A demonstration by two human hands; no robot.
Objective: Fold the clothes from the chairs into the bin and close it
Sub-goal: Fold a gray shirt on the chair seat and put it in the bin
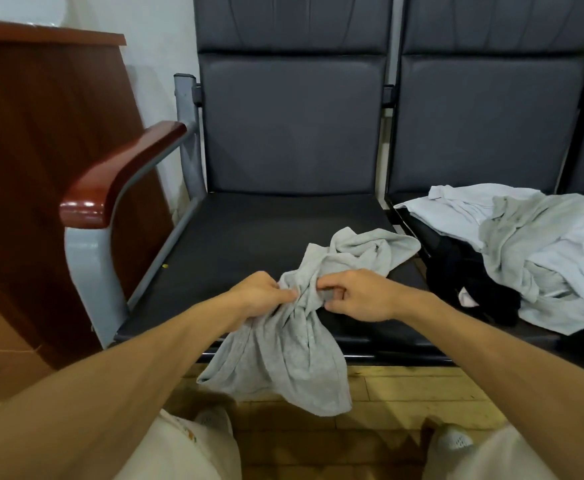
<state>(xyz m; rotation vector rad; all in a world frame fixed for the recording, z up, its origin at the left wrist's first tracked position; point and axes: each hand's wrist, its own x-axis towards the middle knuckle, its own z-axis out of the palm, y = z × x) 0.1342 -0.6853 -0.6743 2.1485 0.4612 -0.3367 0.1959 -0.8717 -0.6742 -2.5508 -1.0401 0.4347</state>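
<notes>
1. We see our left hand [261,295] gripping the crumpled light grey cotton garment [294,341] at its bunched middle, fingers curled into the cloth.
2. Our right hand [361,296] pinches the same garment just beside the left hand.
3. The garment lies on the front of the dark padded chair seat [235,244]; its lower part hangs over the edge.
4. A pile of grey, white and black clothes [525,251] lies on the next seat, at our right.

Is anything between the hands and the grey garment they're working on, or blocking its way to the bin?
Nothing visible. The left hand and right hand both pinch the grey garment, which hangs off the seat. No bin is in view, so that path cannot be judged.
</notes>
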